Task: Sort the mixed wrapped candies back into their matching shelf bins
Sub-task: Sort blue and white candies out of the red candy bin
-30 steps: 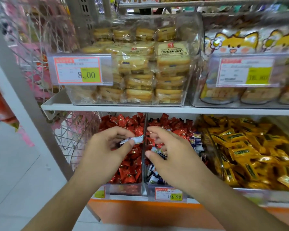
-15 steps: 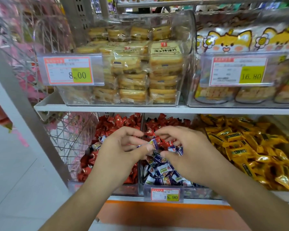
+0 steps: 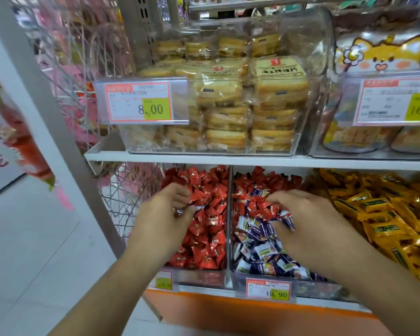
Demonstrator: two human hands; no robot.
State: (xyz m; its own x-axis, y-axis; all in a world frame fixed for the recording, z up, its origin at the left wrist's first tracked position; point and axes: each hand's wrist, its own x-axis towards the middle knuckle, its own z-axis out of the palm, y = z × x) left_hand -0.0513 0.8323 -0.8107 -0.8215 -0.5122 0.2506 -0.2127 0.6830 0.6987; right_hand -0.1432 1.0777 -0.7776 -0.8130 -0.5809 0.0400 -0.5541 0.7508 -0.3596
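Shelf bins sit side by side. Your left hand (image 3: 165, 214) pinches a purple candy (image 3: 180, 210) over the red bin (image 3: 201, 275); carry it across the divider (image 3: 229, 214). Your right hand (image 3: 308, 221) has its fingers curled into the purple pile (image 3: 260, 251).

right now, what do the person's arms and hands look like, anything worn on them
Both forearms are bare as far as the picture shows: no sleeves, gloves or watch in view. The left hand and right hand carry no visible rings or bracelets. Fingernails look short and unpainted where they show.

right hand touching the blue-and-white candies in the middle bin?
Touching. Head view: right hand has its curled fingertips buried in the blue-and-white candies, with no gap visible.
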